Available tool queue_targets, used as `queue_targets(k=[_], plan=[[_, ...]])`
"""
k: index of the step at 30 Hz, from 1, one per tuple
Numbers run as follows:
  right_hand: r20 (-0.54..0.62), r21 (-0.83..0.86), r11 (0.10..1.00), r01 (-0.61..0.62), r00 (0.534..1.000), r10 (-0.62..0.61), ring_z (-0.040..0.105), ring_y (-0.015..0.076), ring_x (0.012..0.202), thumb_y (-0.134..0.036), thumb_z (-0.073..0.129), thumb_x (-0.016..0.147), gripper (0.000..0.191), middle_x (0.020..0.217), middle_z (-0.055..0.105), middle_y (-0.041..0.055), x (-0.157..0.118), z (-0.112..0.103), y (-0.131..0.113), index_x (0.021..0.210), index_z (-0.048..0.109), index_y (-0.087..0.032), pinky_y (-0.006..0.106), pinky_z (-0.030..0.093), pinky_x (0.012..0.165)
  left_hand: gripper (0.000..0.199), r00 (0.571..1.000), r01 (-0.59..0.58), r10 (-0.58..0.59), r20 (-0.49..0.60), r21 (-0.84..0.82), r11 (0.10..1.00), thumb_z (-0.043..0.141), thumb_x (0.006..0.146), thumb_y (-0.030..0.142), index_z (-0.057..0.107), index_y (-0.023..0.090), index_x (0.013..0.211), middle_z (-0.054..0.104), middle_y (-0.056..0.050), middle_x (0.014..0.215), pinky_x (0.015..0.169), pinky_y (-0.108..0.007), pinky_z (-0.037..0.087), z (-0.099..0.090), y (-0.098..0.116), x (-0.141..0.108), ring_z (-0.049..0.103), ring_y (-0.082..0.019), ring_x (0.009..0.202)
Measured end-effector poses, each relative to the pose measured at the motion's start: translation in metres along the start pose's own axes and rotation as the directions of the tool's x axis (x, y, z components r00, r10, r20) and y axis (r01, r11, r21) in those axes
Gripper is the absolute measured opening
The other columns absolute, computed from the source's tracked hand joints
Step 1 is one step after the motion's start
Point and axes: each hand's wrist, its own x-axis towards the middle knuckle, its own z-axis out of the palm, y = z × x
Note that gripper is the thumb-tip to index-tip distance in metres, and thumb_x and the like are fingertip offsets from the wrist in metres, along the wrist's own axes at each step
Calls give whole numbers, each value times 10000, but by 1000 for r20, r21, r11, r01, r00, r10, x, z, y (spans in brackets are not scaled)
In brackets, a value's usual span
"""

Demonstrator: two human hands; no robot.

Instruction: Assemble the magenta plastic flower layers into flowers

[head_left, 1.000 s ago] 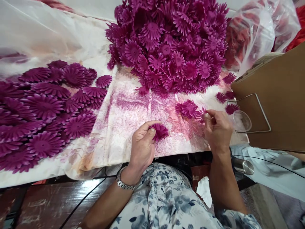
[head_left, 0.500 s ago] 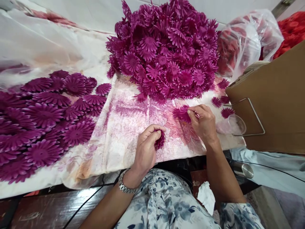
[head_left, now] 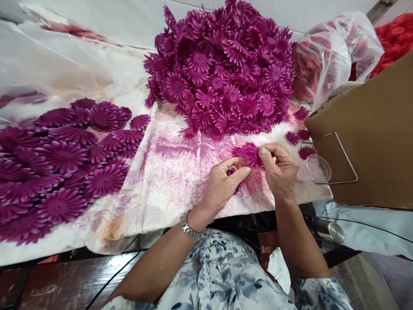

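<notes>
Over stained cloth [head_left: 174,185], right hand [head_left: 282,172] pinches purple flower [head_left: 252,155].

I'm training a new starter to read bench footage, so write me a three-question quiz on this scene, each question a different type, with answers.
1. True or false: a metal link band is worn at the wrist of the left hand.

2. What do the fingertips of the right hand pinch?
a) the bent metal wire
b) a purple artificial flower
c) the clear plastic cup

3. Fill in the side, as the person sees it: the cardboard box stands to the ____ of the large heap of purple flowers.

Key: 1 true; 2 b; 3 right.
</notes>
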Motion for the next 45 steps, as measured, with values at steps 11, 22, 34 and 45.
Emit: queue_targets(k=[11, 22, 34, 45], plan=[[-73, -9, 999, -37, 997, 36, 541, 110, 669, -228, 534, 851, 174, 668, 564, -21, -6, 0, -1, 694, 588, -177, 260, 436, 661, 109, 994, 29, -42, -99, -126, 992, 679, 680, 239, 648, 154, 618, 500, 49, 557, 533, -214, 300, 9, -1, -1, 379, -63, 534], [-60, -501, 863, 69, 992, -115, 577, 189, 829, -281, 514, 864, 187, 866, 674, 50, 9, -10, 27, 932, 668, -201, 364, 437, 807, 109, 994, -46, 68, -86, 242, 969, 605, 705, 229, 659, 173, 629, 477, 42, 519, 490, -233, 268, 7, 6, 38, 365, -83, 474], [202, -481, 877, 8, 974, 102, 582, 209, 867, -203, 513, 823, 360, 965, 580, 101, -21, -10, 26, 1171, 586, -155, 373, 515, 807, 219, 947, 167, -248, -205, -348, 922, 657, 750, 340, 709, 128, 769, 673, -45, 848, 668, -205, 435, -20, 17, -3, 576, -112, 766], [217, -447, 866, 225, 966, -139, 576, 233, 1014, -197, 502, 851, 318, 1061, 612, 112, -24, -8, 21, 1152, 604, -200, 415, 498, 888, 182, 918, 157, -305, -254, -472, 867, 654, 617, 77, 633, 119, 793, 637, -5, 692, 586, -226, 476, -37, 3, -20, 591, -96, 598]])
